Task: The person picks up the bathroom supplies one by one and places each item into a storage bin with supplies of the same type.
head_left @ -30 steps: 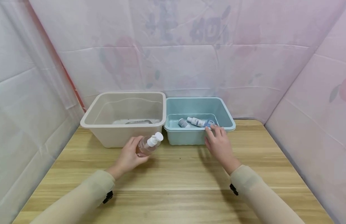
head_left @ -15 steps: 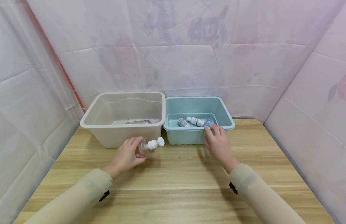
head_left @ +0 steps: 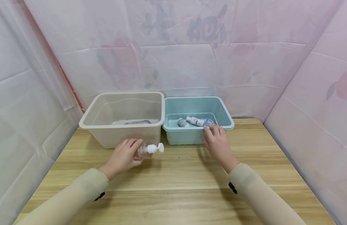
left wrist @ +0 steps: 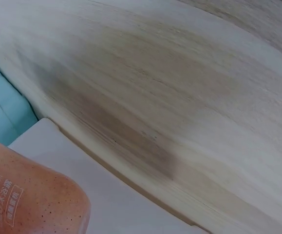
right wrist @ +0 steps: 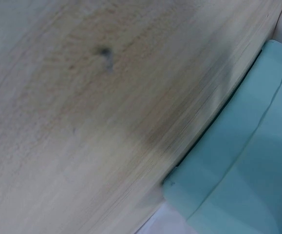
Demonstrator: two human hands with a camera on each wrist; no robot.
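My left hand (head_left: 123,156) grips a peach-coloured pump bottle (head_left: 145,150) with a white pump head, held low over the wooden table (head_left: 179,181) just in front of the beige bin (head_left: 122,120). The pump points right. The left wrist view shows the bottle's speckled orange body (left wrist: 28,195) close up. My right hand (head_left: 216,142) rests with straight fingers on the front rim of the light blue bin (head_left: 197,123). Inside that bin lie a white bottle (head_left: 196,121) and a small grey container (head_left: 181,122).
The two bins stand side by side against the back wall. Something flat and grey lies in the beige bin (head_left: 135,122). Pink sheeting closes off the back and both sides. The blue bin's corner (right wrist: 243,161) shows in the right wrist view.
My left hand has lowered the pump bottle toward the table and tipped it more level. The right hand has stayed on the blue bin's rim.
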